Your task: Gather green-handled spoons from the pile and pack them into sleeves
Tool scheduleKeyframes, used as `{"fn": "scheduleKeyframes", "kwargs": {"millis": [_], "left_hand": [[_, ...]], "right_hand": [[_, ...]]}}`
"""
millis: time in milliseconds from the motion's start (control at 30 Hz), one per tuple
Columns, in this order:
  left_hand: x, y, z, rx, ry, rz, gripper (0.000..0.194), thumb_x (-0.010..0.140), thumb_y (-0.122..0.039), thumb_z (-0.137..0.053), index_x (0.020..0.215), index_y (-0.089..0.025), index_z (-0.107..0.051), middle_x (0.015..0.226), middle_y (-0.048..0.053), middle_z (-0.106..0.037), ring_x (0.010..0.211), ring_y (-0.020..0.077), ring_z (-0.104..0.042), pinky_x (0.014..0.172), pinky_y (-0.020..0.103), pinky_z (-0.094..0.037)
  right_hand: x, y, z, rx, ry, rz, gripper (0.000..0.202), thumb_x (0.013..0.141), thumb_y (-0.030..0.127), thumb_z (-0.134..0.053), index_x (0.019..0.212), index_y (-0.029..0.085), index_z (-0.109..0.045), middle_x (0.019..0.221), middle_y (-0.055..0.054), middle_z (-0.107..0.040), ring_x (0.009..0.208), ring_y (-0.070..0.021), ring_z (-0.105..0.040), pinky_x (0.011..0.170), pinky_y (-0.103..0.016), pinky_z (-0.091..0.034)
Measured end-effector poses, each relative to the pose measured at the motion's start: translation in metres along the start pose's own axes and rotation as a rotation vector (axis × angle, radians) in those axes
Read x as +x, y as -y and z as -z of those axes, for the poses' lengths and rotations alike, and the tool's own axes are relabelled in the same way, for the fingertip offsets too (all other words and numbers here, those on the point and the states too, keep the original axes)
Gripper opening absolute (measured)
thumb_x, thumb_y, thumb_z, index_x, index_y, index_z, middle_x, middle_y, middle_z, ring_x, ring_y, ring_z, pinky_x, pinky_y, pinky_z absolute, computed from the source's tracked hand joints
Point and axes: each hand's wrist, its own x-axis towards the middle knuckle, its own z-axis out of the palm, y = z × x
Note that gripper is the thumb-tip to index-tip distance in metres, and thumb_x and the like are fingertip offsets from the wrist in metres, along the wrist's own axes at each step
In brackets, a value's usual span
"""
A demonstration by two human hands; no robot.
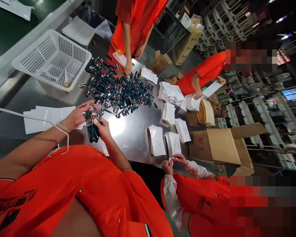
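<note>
left hand (79,115), w/ a thin beige band (63,127) on its wrist, has its fingers curled round the shiny metal ends of a small bunch of dark-green-handled metal cutlery (92,128). right hand (104,130) grips same bunch from the other side, thumb pressed on it; how tight either grip is, can't tell. bunch is up in front of the orange shirt (88,177), near edge of the brushed steel table (128,140), handles pointing down.

just beyond the hands: big loose pile of dark-handled metal cutlery (125,90), heads & handles every which way. flat white sheets (45,113) lie by left forearm; thin white cord (32,116) crosses that arm. further up, left side: white perforated plastic basket (34,49) w/ a few pale bits inside, plus a flatter white perforated tray (79,30).

other ppl, orange tops too: across table, one co-worker's hand (128,66) touches the pile. to the right, another's hand (197,94) is on white packets (192,102). nearer, a third w/ white sleeves, fingers (168,168) pinching a small white item, next to neat white packet stacks (158,141). open brown cardboard box (222,144) beside those.
</note>
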Motion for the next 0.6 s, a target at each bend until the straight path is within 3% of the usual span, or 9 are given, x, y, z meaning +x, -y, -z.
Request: {"fn": "scheduleKeyframes", "kwargs": {"millis": [133,300,433,500,600], "left_hand": [[-0.004,0.000,-0.001,0.049,-0.029,-0.030,0.016,0.105,-0.006,-0.070,0.114,-0.009,-0.082,0.104,0.012,-0.085,0.086,0.0193,-0.078,0.081,0.028,-0.065],[-0.007,-0.002,0.002,0.072,-0.035,0.017,0.018,0.109,-0.009,-0.068,0.123,-0.008,-0.080,0.105,0.015,-0.085,0.085,0.0224,-0.077,0.079,0.032,-0.065],[-0.010,-0.003,0.001,0.053,-0.072,0.073,0.023,0.116,-0.012,-0.055,0.118,-0.008,-0.078,0.113,0.019,-0.083,0.096,0.0271,-0.079,0.079,0.038,-0.067],[-0.009,-0.005,0.001,0.067,-0.113,0.091,0.025,0.116,-0.011,-0.052,0.113,-0.008,-0.077,0.103,0.018,-0.081,0.090,0.0272,-0.078,0.074,0.039,-0.067],[-0.002,-0.012,0.007,0.072,-0.189,0.044,0.022,0.114,-0.008,-0.055,0.105,-0.009,-0.075,0.077,0.006,-0.068,0.070,0.0189,-0.068,0.071,0.033,-0.066]], "right_hand": [[0.000,-0.003,0.002,-0.133,0.026,-0.031,0.037,0.087,0.046,-0.089,0.076,0.018,-0.068,0.066,0.006,-0.056,0.066,-0.0108,-0.049,0.062,-0.023,-0.038],[0.006,-0.008,0.008,-0.184,0.005,-0.003,0.043,0.087,0.049,-0.085,0.066,0.020,-0.061,0.059,0.008,-0.047,0.058,-0.0091,-0.041,0.056,-0.022,-0.030],[0.010,-0.010,0.009,-0.016,-0.011,-0.061,0.039,0.089,0.048,-0.084,0.071,0.021,-0.064,0.062,0.005,-0.059,0.057,-0.0103,-0.050,0.057,-0.023,-0.041],[0.010,-0.007,0.011,0.055,0.005,-0.044,0.039,0.089,0.051,-0.086,0.074,0.021,-0.065,0.066,0.003,-0.065,0.062,-0.0129,-0.059,0.061,-0.024,-0.050],[0.010,0.003,0.022,0.168,-0.024,0.037,0.042,0.092,0.059,-0.083,0.082,0.023,-0.064,0.070,-0.001,-0.071,0.072,-0.0194,-0.072,0.068,-0.030,-0.061]]}}
